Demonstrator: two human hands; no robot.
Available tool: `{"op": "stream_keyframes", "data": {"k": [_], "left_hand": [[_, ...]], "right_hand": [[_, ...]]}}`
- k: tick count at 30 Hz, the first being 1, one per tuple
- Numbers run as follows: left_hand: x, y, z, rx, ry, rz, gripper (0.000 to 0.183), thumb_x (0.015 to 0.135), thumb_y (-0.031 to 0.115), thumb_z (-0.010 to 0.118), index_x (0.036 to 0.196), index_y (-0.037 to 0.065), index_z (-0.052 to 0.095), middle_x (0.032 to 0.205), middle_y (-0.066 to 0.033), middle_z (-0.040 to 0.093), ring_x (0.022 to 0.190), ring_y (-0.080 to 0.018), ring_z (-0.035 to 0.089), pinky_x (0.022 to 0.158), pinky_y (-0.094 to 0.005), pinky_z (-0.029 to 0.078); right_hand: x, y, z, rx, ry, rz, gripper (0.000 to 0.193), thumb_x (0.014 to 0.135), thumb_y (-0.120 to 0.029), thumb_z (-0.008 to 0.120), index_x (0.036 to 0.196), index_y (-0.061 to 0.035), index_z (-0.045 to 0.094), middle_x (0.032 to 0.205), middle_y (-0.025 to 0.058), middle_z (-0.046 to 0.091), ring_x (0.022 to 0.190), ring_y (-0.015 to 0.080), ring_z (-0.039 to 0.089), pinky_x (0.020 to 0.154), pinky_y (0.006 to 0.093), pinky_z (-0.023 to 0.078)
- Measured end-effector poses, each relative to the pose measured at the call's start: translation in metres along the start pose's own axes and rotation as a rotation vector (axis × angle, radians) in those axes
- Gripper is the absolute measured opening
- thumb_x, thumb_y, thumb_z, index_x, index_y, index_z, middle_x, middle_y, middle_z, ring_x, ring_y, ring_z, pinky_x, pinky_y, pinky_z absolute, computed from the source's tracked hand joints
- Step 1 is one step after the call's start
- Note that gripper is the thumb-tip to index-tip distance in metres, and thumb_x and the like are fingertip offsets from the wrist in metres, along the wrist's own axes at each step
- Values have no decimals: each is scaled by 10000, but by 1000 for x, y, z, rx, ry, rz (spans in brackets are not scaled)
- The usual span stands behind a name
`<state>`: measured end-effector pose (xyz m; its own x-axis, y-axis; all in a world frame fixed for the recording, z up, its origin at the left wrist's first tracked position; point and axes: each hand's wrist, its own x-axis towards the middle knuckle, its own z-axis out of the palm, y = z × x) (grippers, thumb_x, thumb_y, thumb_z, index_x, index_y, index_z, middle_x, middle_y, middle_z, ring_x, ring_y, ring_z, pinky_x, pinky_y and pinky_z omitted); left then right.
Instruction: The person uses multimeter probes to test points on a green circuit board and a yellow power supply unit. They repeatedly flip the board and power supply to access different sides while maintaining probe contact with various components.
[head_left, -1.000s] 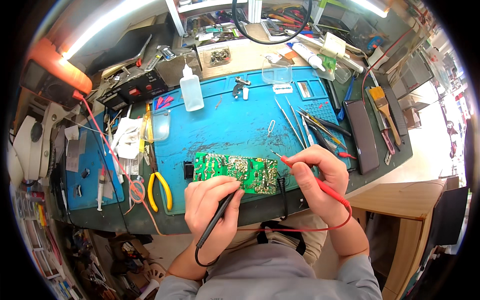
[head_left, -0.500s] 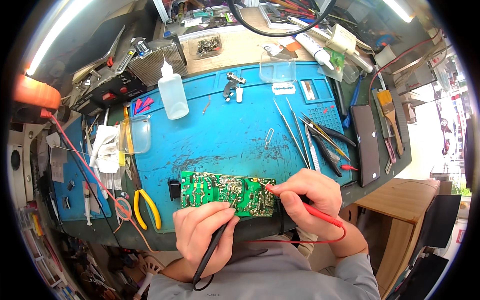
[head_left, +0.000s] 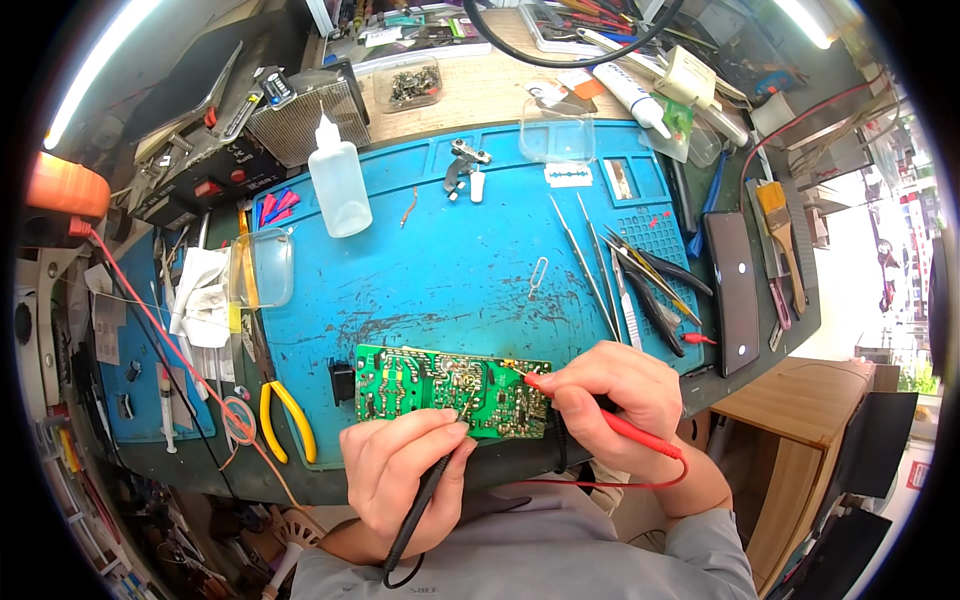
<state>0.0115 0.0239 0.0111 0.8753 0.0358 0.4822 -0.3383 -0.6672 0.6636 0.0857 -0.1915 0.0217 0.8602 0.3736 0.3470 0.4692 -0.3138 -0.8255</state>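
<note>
A green circuit board (head_left: 400,388) lies solder side up at the near edge of the blue mat. My left hand (head_left: 405,468) is closed round a black test probe (head_left: 418,510), its tip down among the solder joints near the board's middle. In my right hand (head_left: 620,400) is a red test probe (head_left: 635,433), pinched close to its tip. That tip points at a yellowish spot by the board's upper right edge; whether it touches I cannot tell. My left fingers cover part of the board's lower edge.
The blue mat (head_left: 450,270) carries a squeeze bottle (head_left: 341,190), a paper clip (head_left: 538,276), tweezers (head_left: 585,265) and black-handled pliers (head_left: 650,300). Yellow-handled pliers (head_left: 287,420) lie at the left, near an orange-cased meter (head_left: 70,190). A phone (head_left: 732,290) rests at the right.
The view has shifted slightly. Both hands keep their probes on or just over nearly the same spots of the board.
</note>
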Motion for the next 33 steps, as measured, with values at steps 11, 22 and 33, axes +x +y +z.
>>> {"op": "stream_keyframes", "data": {"k": [11, 22, 33], "left_hand": [[-1, 0, -1, -12, 1, 11, 253, 790, 56, 854, 1015, 75, 739, 1022, -62, 742, 840, -230, 632, 761, -332, 468], [-16, -6, -13, -40, 137, 94, 201, 899, 139, 792, 1053, 78, 677, 1058, -99, 714, 847, -253, 597, 731, -360, 454], [-25, -26, -39, 75, 320, 47, 193, 1000, 166, 682, 1085, 20, 589, 1090, -150, 641, 932, -299, 597, 810, -418, 486]], "right_hand": [[-3, 11, 5, -266, 108, -149, 562, 844, -400, 822, 1232, -13, 698, 989, 114, 721, 830, 275, 666, 708, 354, 519], [-27, -7, 9, -294, 32, -232, 544, 795, -204, 857, 1270, -47, 643, 1199, 125, 687, 997, 280, 670, 815, 365, 530], [-42, 10, 20, -323, 104, -576, 305, 832, -46, 758, 1126, -91, 691, 1180, 130, 674, 984, 253, 682, 732, 339, 609]]}}
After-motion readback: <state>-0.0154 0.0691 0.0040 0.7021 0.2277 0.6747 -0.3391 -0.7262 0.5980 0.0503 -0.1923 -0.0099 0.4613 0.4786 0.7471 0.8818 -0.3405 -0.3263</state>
